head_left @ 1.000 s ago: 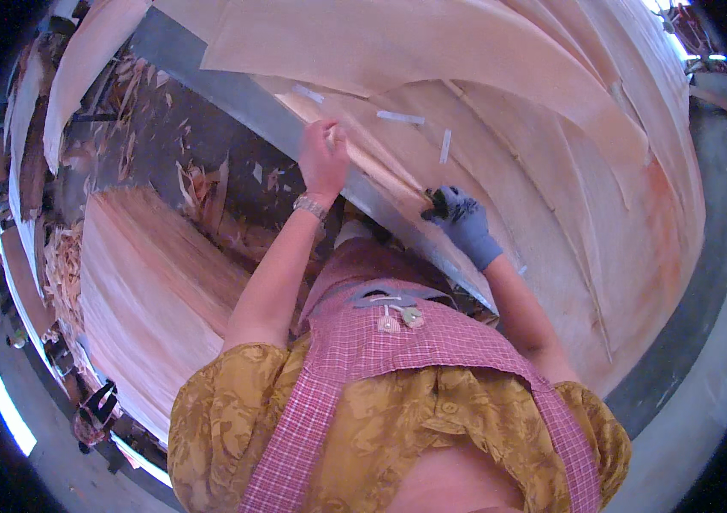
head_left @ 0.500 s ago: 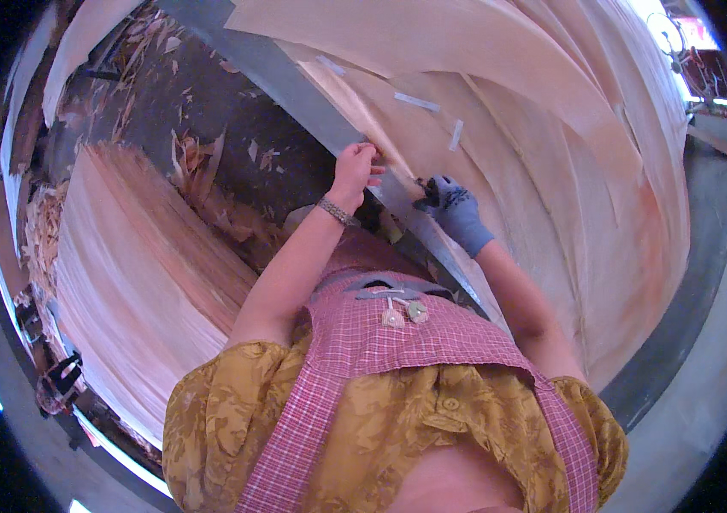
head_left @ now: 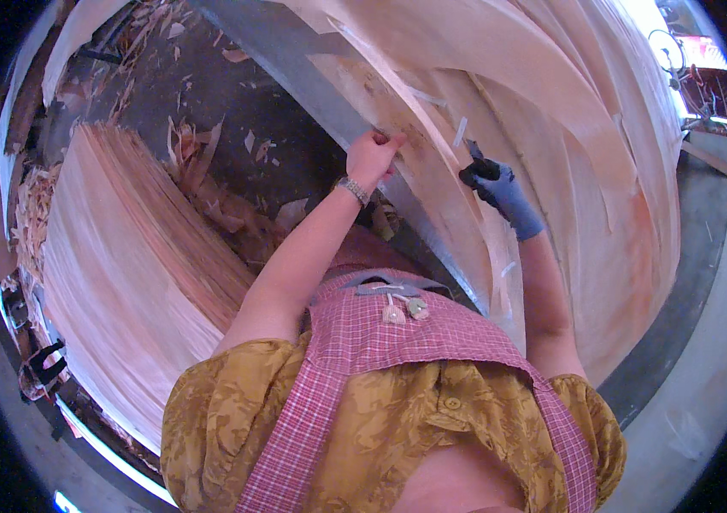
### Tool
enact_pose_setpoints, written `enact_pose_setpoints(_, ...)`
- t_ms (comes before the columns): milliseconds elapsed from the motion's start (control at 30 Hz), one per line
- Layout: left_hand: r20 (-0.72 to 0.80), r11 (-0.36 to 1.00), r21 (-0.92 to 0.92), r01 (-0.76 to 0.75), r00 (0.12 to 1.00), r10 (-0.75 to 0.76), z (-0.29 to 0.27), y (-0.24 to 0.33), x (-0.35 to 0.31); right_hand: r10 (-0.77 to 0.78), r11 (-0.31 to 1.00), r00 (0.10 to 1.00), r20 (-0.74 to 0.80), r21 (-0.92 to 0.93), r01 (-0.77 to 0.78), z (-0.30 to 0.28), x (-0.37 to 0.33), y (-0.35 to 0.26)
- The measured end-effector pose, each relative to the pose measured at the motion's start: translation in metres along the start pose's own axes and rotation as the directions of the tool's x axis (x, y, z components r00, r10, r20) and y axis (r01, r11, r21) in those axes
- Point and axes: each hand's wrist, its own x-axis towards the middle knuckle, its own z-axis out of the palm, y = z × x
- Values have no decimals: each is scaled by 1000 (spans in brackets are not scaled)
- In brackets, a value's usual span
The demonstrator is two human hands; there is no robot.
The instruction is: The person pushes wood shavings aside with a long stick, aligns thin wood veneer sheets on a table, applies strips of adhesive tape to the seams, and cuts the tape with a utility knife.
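My left hand (head_left: 370,161), bare with a metal-band watch on its wrist, is closed at the near edge of a thin wood veneer sheet (head_left: 363,90), its fingertips pinching there. Farther right, my right hand (head_left: 497,188) wears a blue-grey glove with dark fingertips. It is closed around a small dark tool (head_left: 473,150) with a flat end pointing up; its exact kind is hard to make out. Between the hands, a narrow, pale veneer strip (head_left: 419,107) stands raised in a long curve. Short pieces of whitish tape (head_left: 460,132) lie on the veneer.
Large overlapping veneer sheets (head_left: 585,231) cover the table, whose grey metal edge (head_left: 295,81) runs diagonally before me. At left stands a thick veneer stack (head_left: 115,256). Wood scraps (head_left: 197,158) litter the dark floor. A bicycle-like frame (head_left: 698,90) is at far right.
My right hand has moved right, away from the table edge, with the dark tool. The veneer's edge strip now stands up in a curve. My left hand has shifted slightly right.
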Motion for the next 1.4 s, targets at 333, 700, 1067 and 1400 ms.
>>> enact_pose_setpoints(333,20,875,-480,58,998,-55,-35,-40,-6,-93,995,993,-73,27,95,-12,-16,-20)
enact_pose_setpoints(700,173,899,-414,142,982,-76,-50,-61,-34,-217,885,537,-815,-396,-245,-26,-132,134)
enact_pose_setpoints(1067,13,903,-413,121,992,-127,-106,-67,5,129,715,-1,-992,93,-692,31,-254,286)
enact_pose_setpoints(1400,-650,807,427,409,759,-41,-404,-125,19,-145,814,302,-942,-287,-505,7,-226,229)
